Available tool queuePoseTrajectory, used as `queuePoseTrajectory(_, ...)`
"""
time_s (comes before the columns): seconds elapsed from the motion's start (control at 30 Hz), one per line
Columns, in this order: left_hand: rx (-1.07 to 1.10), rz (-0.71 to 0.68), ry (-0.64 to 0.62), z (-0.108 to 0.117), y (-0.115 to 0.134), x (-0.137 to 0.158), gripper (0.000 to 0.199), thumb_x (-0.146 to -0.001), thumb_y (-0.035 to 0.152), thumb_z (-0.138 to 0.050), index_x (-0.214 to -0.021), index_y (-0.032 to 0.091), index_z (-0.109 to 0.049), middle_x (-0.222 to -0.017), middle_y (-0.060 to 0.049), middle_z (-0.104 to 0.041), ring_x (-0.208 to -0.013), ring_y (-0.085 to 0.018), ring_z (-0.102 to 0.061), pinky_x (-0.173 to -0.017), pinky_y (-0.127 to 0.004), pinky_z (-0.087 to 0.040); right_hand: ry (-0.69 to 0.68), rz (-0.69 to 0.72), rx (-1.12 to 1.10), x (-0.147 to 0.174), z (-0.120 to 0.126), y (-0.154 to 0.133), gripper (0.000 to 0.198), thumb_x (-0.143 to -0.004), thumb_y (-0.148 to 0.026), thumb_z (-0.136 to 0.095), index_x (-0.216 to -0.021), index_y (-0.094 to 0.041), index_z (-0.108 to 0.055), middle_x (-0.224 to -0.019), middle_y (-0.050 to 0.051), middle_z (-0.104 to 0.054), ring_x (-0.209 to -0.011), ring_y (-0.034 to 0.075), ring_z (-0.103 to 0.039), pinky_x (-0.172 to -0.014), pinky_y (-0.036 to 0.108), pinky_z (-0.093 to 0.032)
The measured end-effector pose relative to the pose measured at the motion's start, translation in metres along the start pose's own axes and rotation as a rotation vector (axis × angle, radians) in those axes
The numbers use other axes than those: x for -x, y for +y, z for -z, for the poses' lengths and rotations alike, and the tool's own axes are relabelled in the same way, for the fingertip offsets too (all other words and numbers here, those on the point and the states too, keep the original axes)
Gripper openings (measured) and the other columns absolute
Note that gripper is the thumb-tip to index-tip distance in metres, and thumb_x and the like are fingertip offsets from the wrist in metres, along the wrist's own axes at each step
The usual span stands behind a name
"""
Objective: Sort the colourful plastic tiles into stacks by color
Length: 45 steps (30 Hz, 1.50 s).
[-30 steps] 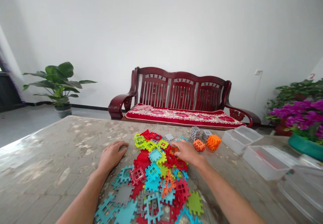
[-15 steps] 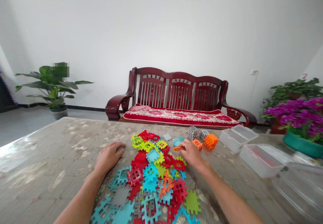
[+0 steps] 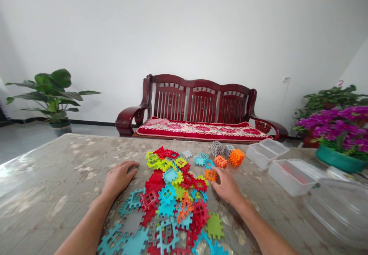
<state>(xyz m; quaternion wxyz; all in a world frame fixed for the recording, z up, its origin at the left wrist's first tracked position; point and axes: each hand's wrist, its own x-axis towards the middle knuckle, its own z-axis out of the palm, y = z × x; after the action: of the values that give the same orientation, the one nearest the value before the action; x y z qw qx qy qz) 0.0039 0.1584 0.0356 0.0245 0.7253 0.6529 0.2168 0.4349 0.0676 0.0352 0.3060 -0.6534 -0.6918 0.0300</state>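
Observation:
My right hand [image 3: 228, 188] is at the right side of a spread of interlocking plastic tiles. Its thumb and forefinger are on either side of an orange window tile [image 3: 211, 175], pinching its edges. Behind that hand are a stack of orange tiles [image 3: 237, 157], another orange window stack [image 3: 220, 161], grey tile stacks [image 3: 216, 148] and some blue tiles [image 3: 199, 160]. My left hand [image 3: 118, 178] rests on the table left of the spread, fingers loosely bent, thumb apart, holding nothing. Red tiles [image 3: 155, 182], a grey square tile [image 3: 132, 222] and a green square tile [image 3: 214, 226] lie in the spread.
Clear plastic boxes [image 3: 290, 180] stand on the table's right, with a large transparent lid or tub [image 3: 339, 213] nearer me. Purple flowers in a teal pot [image 3: 340, 159] stand behind them. A wooden bench [image 3: 201, 102] is beyond the table [image 3: 63, 178].
My right hand has moved slightly right and nearer me. The orange tile, edge-on before, now shows its window face. My left hand stays resting; the view has shifted slightly.

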Motion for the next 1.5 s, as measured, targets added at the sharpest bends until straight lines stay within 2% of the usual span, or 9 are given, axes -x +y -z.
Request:
queuePoseTrajectory(0.23, 0.006, -0.027, -0.002, -0.005, -0.007, -0.003, 0.039, -0.084, 0.041, -0.046, -0.112, 0.029, -0.072, -0.129, -0.003, -0.068, -0.118, -0.025, -0.062, -0.1, -0.035, -0.047, -0.071, 0.008, 0.073, 0.0, 0.008, -0.007, 0.038, -0.078, -0.02, -0.062, -0.116, -0.018, -0.067, -0.115, 0.01, -0.069, -0.11, 0.027, -0.06, -0.098, 0.039, -0.044)
queuePoseTrajectory(0.47, -0.002, -0.046, -0.001, -0.009, -0.012, -0.006, 0.041, -0.085, 0.043, -0.044, -0.111, 0.029, -0.072, -0.125, -0.004, -0.07, -0.115, -0.026, -0.064, -0.098, -0.034, -0.049, 0.129, 0.057, 0.055, -0.002, 0.018, -0.002, 0.042, -0.081, -0.026, -0.061, -0.122, -0.021, -0.063, -0.119, 0.01, -0.069, -0.11, 0.026, -0.061, -0.1, 0.04, -0.046)
queuePoseTrajectory(0.63, -0.001, -0.042, -0.024, -0.009, -0.014, -0.006, 0.041, -0.085, 0.043, -0.044, -0.113, 0.03, -0.071, -0.128, -0.004, -0.069, -0.118, -0.026, -0.063, -0.099, -0.037, -0.049, 0.328, -0.175, 0.103, -0.034, 0.058, 0.036, 0.046, -0.082, -0.034, -0.058, -0.125, -0.019, -0.061, -0.117, 0.011, -0.07, -0.103, 0.026, -0.065, -0.093, 0.038, -0.049)
queuePoseTrajectory(0.83, 0.008, -0.048, -0.011, -0.013, -0.02, -0.008, 0.041, -0.085, 0.045, -0.045, -0.112, 0.03, -0.072, -0.128, -0.004, -0.069, -0.119, -0.028, -0.062, -0.102, -0.04, -0.047, 0.258, -0.406, 0.333, -0.064, 0.095, 0.074, 0.046, -0.083, -0.034, -0.059, -0.126, -0.019, -0.061, -0.115, 0.011, -0.072, -0.104, 0.028, -0.066, -0.087, 0.036, -0.048)
queuePoseTrajectory(1.07, 0.004, -0.048, -0.016, -0.012, -0.018, -0.008, 0.043, -0.086, 0.044, -0.043, -0.113, 0.028, -0.072, -0.127, -0.005, -0.069, -0.118, -0.028, -0.062, -0.102, -0.039, -0.047, 0.209, -0.436, 0.428, -0.068, 0.097, 0.075, 0.046, -0.085, -0.042, -0.058, -0.125, -0.02, -0.063, -0.109, 0.013, -0.072, -0.102, 0.029, -0.065, -0.081, 0.036, -0.047)
queuePoseTrajectory(1.17, 0.007, -0.035, -0.007, -0.008, -0.012, -0.005, 0.042, -0.085, 0.043, -0.045, -0.112, 0.028, -0.072, -0.126, -0.005, -0.069, -0.116, -0.027, -0.063, -0.101, -0.038, -0.048, 0.265, -0.302, 0.386, -0.059, 0.086, 0.064, 0.037, -0.086, -0.037, -0.055, -0.118, -0.021, -0.068, -0.113, 0.012, -0.071, -0.105, 0.027, -0.063, -0.089, 0.036, -0.046)
queuePoseTrajectory(1.23, 0.006, -0.022, -0.008, -0.005, -0.008, -0.003, 0.04, -0.084, 0.042, -0.046, -0.112, 0.029, -0.072, -0.127, -0.003, -0.069, -0.117, -0.026, -0.063, -0.101, -0.037, -0.047, 0.234, -0.169, 0.265, -0.049, 0.07, 0.047, 0.034, -0.086, -0.033, -0.054, -0.114, -0.021, -0.069, -0.115, 0.009, -0.071, -0.107, 0.025, -0.062, -0.095, 0.036, -0.045)
queuePoseTrajectory(1.4, 0.006, 0.003, -0.018, 0.001, 0.0, 0.0, 0.038, -0.084, 0.037, -0.046, -0.112, 0.028, -0.071, -0.127, -0.002, -0.069, -0.118, -0.023, -0.062, -0.103, -0.034, -0.045, -0.077, 0.122, -0.019, -0.024, 0.022, -0.033, 0.047, -0.083, -0.034, -0.059, -0.126, -0.018, -0.063, -0.127, 0.01, -0.066, -0.119, 0.025, -0.057, -0.105, 0.04, -0.041)
queuePoseTrajectory(1.5, 0.012, -0.003, -0.018, 0.002, 0.002, 0.001, 0.038, -0.084, 0.036, -0.046, -0.112, 0.027, -0.071, -0.126, -0.002, -0.069, -0.117, -0.023, -0.062, -0.103, -0.035, -0.045, -0.215, 0.215, -0.079, -0.017, 0.001, -0.087, 0.059, -0.08, -0.038, -0.064, -0.136, -0.019, -0.056, -0.137, 0.01, -0.06, -0.125, 0.026, -0.053, -0.109, 0.042, -0.037)
